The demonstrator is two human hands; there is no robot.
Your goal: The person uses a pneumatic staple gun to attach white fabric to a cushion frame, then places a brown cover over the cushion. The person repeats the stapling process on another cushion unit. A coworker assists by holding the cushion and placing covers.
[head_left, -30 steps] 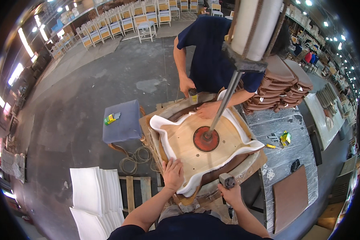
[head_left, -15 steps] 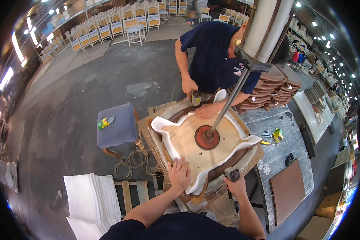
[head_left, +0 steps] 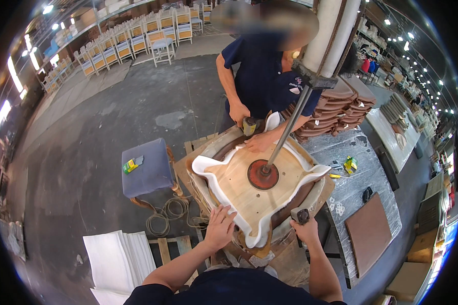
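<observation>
A plywood seat panel (head_left: 234,190) lies under a press rod, whose red round foot (head_left: 254,178) bears on its middle. White padding (head_left: 216,185) curls up around the panel's edges, with brown cover material (head_left: 284,216) outside it. My left hand (head_left: 220,229) rests with fingers spread on the padding at the near left side. In my right hand (head_left: 307,232) is a dark staple gun (head_left: 301,217), held just off the near right side of the panel. Opposite me, a co-worker's hand (head_left: 259,143) presses on the panel while their other hand grips a second staple gun (head_left: 249,126).
A blue padded stool (head_left: 146,170) with a small yellow-green box stands left, beside a coiled hose (head_left: 160,218). White sheets (head_left: 117,259) are stacked at lower left. To the right, a plastic-covered table (head_left: 341,152) carries brown cushions (head_left: 331,109) and a brown panel (head_left: 369,231).
My left hand has shifted slightly left and down along the padding's edge. My right hand, with the staple gun, has moved a little right and upward. The co-worker's head has lifted.
</observation>
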